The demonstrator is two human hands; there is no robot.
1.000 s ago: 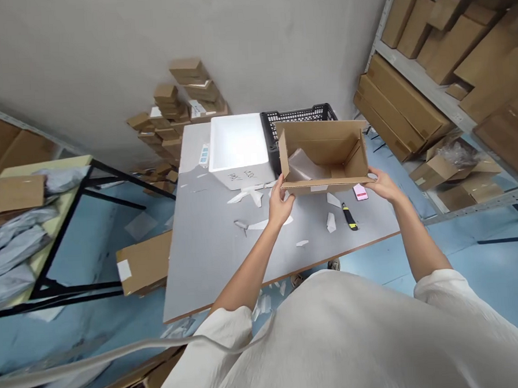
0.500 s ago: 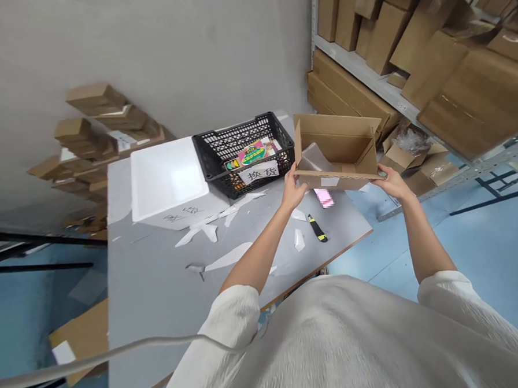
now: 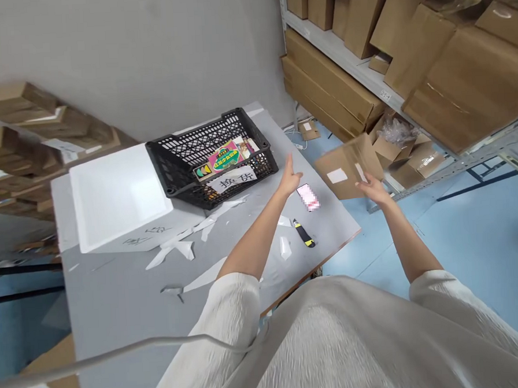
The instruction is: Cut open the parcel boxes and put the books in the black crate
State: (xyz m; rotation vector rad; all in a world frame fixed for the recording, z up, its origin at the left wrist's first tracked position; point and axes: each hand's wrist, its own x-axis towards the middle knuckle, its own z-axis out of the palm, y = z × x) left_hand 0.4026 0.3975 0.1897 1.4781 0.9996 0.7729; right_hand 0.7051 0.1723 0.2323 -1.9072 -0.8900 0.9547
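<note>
Carton point(image 3: 347, 166) now in right grip point(image 3: 374, 190)

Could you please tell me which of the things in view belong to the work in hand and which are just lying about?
In the work:
the right hand
the cardboard box at its fingers
the open left hand

Lying about:
the black plastic crate
the white foam box
the yellow-and-black utility knife
the blurred pink item
the white scraps
</note>
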